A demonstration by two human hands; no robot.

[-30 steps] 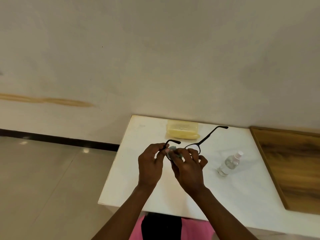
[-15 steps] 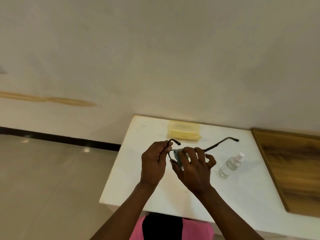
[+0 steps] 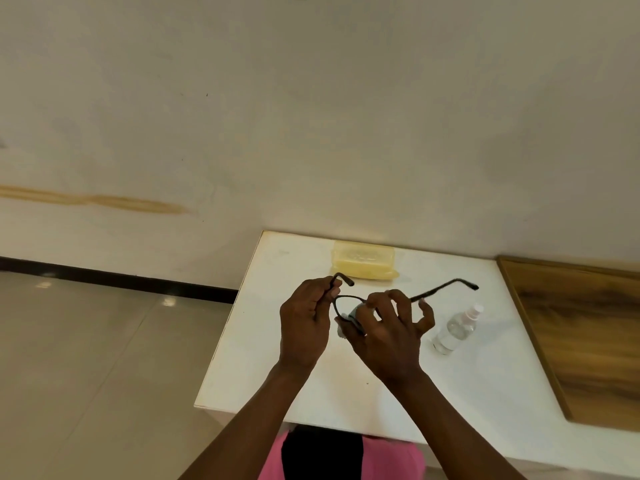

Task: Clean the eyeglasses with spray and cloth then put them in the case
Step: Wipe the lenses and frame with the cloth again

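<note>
- Wiping stage under way: left hand (image 3: 304, 327) pinches the eyeglasses (image 3: 349, 299) at the temple hinge; right hand (image 3: 388, 330) presses the cloth (image 3: 349, 315) on the lens between its fingertips.
- Spray bottle (image 3: 453, 329) lies just beyond the right fingers, apparently finished with.
- Left to do: casing; yellow case (image 3: 362, 265) sits beyond both hands.
- Versus 0.5 s ago: right fingers more splayed, free temple arm lower.

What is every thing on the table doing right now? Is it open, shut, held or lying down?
Black-framed eyeglasses: unfolded, held up above the table in both hands.
Small grey cleaning cloth: pressed against a lens by the right hand.
Left hand: grip shut on the frame's end.
Right hand: grip shut on the cloth.
Clear plastic spray bottle: lying on its side, untouched.
Yellow translucent glasses case: shut, by the wall.
White table: bears the bottle and case.
</note>
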